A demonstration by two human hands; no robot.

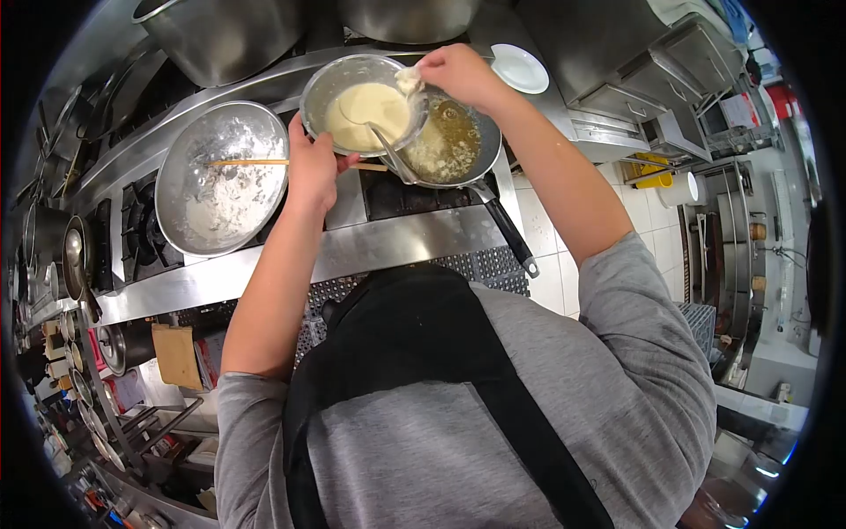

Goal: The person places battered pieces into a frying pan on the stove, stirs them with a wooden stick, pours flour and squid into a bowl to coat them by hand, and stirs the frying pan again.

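Note:
My left hand (315, 167) grips the near left edge of a metal bowl (319, 86) of pale batter (366, 106). A metal spoon (392, 152) leans in that bowl, its handle over the near rim. Wooden chopsticks (251, 162) pass by my left hand; whether it holds them too, I cannot tell. My right hand (458, 75) pinches a batter-coated piece of food (408, 81) above the bowl's right rim. Under the bowl's right side sits a frying pan (490, 150) holding oil (454, 132) and pale fried bits.
A large metal bowl (172, 198) with white flour stands on the left. Large pots (225, 40) line the back, and a white plate (520, 69) lies at the back right. The pan's black handle (509, 231) juts past the stove's front edge.

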